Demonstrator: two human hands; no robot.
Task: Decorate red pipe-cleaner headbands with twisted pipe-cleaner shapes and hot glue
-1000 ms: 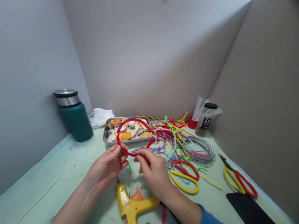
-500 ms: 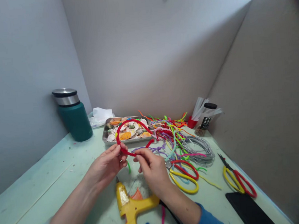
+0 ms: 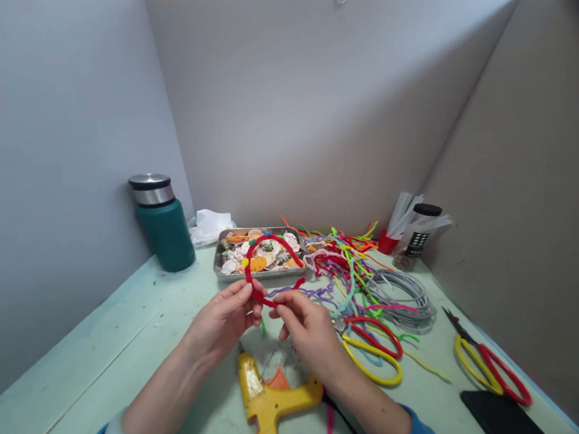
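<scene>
Between my hands is a red pipe cleaner [image 3: 247, 260], bent into an open loop with a gap on its right side. My left hand [image 3: 230, 315] pinches its lower left part. Just to the right, my right hand [image 3: 305, 326] pinches the same pipe cleaner along the bottom. Behind the loop stands a metal tray [image 3: 258, 275] of seashells. A yellow glue gun [image 3: 274, 402] lies on the table below my hands, its cord running under my right forearm.
A green bottle [image 3: 165, 230] stands at the left. Coloured pipe cleaners [image 3: 345, 249] lie heaped beside a grey wire coil [image 3: 404, 301]. Scissors [image 3: 376, 364] lie near my right wrist, other scissors [image 3: 491, 365] farther right by a black object [image 3: 500, 414]. A jar [image 3: 419, 237] stands behind.
The camera view has shifted, so everything sits farther right in the picture. Both hands keep their pinch on the red pipe cleaner, and its loop looks a little narrower.
</scene>
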